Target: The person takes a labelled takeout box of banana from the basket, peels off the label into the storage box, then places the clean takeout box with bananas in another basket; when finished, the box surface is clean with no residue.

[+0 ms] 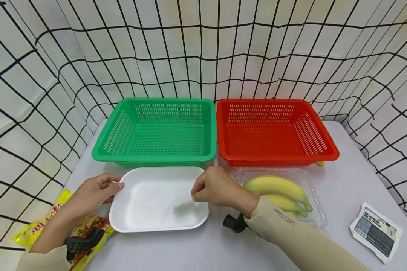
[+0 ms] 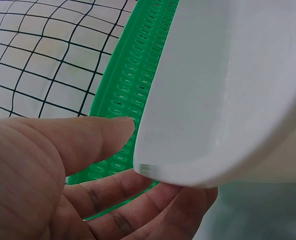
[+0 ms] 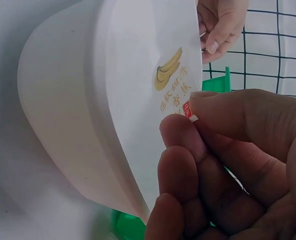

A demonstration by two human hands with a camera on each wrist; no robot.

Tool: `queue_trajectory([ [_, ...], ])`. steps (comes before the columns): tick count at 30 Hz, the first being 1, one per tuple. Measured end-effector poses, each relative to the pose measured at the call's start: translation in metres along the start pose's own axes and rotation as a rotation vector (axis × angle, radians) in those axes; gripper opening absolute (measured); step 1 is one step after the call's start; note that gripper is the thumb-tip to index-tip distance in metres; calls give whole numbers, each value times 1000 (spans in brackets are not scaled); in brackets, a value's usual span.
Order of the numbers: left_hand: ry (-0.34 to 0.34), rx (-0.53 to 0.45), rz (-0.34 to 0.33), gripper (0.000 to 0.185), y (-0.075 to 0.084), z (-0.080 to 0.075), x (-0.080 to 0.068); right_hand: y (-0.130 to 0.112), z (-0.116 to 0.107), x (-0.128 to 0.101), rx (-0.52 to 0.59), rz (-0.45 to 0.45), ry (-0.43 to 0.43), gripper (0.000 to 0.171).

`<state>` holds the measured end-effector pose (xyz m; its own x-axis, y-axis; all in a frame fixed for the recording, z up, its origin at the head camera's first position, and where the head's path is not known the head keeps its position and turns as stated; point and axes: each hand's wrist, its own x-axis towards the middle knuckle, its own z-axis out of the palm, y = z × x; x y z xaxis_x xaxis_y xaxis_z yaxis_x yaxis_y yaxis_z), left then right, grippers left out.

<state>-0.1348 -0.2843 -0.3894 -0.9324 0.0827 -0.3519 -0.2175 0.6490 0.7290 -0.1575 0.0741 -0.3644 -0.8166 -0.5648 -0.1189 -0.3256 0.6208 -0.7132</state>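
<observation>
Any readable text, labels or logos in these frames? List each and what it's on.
"Let'sSlim", roughly: sleeve at the right wrist, small, reading unsure.
Gold characters under a banana drawing: film on the white tray, seen in mirror, not readable.
Red label pinched by the right hand: too small.
Red characters on the yellow snack bag: blurred.
Dark label on the white packet: too small.

We see a pale grey desk [image 1: 207,248] carrying a green basket [image 1: 156,131] far left, a red basket [image 1: 274,130] far right, a white tray [image 1: 157,201] near centre, a clear banana box [image 1: 317,210] right, a yellow packet [image 1: 88,226] near left, and a printed sachet [image 1: 374,230] near right.
</observation>
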Motion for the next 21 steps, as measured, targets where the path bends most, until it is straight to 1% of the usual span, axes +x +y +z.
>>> queue_trajectory([
  [8, 7, -21, 11, 53, -3, 2, 0, 1, 4, 4, -16, -17, -16, 12],
  [18, 5, -21, 8, 53, -3, 2, 0, 3, 9, 9, -19, 14, -40, 12],
  [21, 6, -17, 13, 53, -3, 2, 1, 4, 10, 11, -36, 15, -39, 12],
])
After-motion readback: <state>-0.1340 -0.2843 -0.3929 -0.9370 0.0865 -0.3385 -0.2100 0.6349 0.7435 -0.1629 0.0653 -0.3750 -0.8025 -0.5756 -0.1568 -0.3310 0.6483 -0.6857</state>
